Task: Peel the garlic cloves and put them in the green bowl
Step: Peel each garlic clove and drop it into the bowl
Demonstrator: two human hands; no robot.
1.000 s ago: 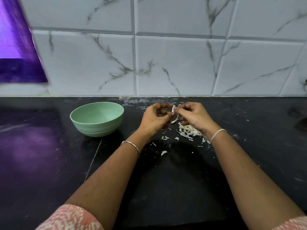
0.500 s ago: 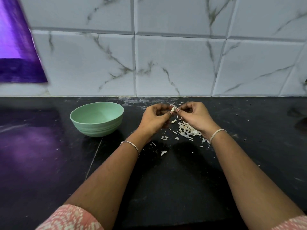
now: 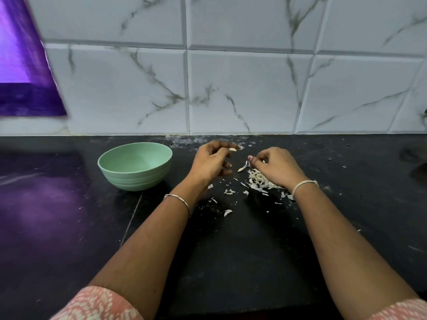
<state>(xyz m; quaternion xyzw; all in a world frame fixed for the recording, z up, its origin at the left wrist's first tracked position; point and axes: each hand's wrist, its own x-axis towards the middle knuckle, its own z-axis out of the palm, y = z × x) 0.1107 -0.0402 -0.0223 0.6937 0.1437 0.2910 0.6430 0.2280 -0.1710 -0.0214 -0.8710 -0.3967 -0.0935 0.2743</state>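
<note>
The table (image 3: 231, 262) is a dark, glossy black slab with a thin seam (image 3: 131, 218) running toward the near edge, a purple sheen (image 3: 39, 204) across its left part and a pale powdery smear (image 3: 184, 140) along the back, where it meets the tiled wall. A green bowl (image 3: 135, 167) stands upright on it left of centre. Well apart to the bowl's right lies a loose pile of garlic skins (image 3: 260, 181), with small flakes (image 3: 230, 192) scattered just beside it and one curled piece (image 3: 227, 212) lying alone, nearer the front.
</note>
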